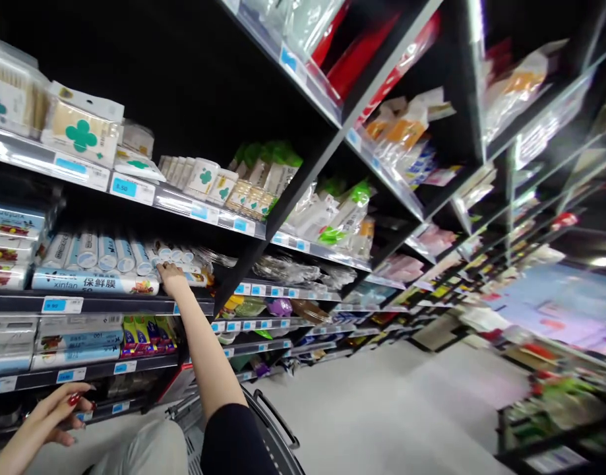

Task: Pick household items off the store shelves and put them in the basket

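Observation:
My right hand [171, 278] reaches out to a shelf of cling film. Its fingers rest bent and slightly apart at the right end of a long blue-and-white cling film box [95, 282], beside smaller white-and-blue rolls [171, 253]. I see no firm grip on anything there. More upright cling film rolls [107, 253] stand behind the long box. My left hand [55, 415], with red nails, hangs low in front of the bottom shelves. Its fingers are curved and apart, and nothing shows between them.
Cotton swab packs [80, 128] line the shelf above. Boxes of cling film [80, 342] and bright purple-and-yellow packs [145, 335] sit below. A grey shopping cart [277, 422] stands beside my legs. Shelving recedes rightward over a pale floor [382, 396]; a produce stand [554, 409] is at lower right.

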`<state>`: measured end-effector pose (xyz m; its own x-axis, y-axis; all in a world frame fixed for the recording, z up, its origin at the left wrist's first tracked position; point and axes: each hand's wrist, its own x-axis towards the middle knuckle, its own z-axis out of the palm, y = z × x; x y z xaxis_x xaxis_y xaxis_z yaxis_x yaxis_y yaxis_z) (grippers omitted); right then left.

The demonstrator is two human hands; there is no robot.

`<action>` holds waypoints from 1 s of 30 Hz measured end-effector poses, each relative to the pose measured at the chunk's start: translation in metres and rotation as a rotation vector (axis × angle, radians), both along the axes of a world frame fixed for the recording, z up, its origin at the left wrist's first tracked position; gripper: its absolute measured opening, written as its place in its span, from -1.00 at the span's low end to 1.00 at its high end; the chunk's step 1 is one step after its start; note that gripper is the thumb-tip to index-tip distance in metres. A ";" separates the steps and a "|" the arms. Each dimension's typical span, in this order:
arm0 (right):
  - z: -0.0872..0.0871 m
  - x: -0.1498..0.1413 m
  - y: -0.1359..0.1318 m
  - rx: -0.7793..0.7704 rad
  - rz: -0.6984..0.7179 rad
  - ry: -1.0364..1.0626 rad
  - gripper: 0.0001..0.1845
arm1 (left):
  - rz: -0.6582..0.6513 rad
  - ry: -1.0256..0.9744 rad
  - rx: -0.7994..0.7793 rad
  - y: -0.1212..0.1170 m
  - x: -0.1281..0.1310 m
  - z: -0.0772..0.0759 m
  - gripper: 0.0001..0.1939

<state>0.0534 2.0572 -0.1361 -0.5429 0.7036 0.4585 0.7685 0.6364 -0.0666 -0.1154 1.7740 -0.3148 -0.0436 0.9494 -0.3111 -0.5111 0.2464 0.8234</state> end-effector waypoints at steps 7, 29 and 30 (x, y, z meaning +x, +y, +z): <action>0.019 0.042 -0.033 0.161 -0.213 0.187 -0.56 | 0.061 -0.005 0.021 -0.010 -0.012 0.004 -0.39; -0.110 0.076 -0.287 -0.643 0.085 1.592 -0.33 | 0.068 0.066 0.202 -0.049 -0.005 0.087 -0.40; -0.108 0.077 -0.288 -0.642 0.081 1.571 -0.32 | 0.080 0.062 0.200 -0.049 -0.006 0.087 -0.41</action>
<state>0.1306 1.7688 -0.2442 0.0828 0.9713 0.2230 -0.3156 0.2378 -0.9186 -0.1210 1.7247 -0.2279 -0.1346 0.9847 -0.1110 -0.4694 0.0353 0.8823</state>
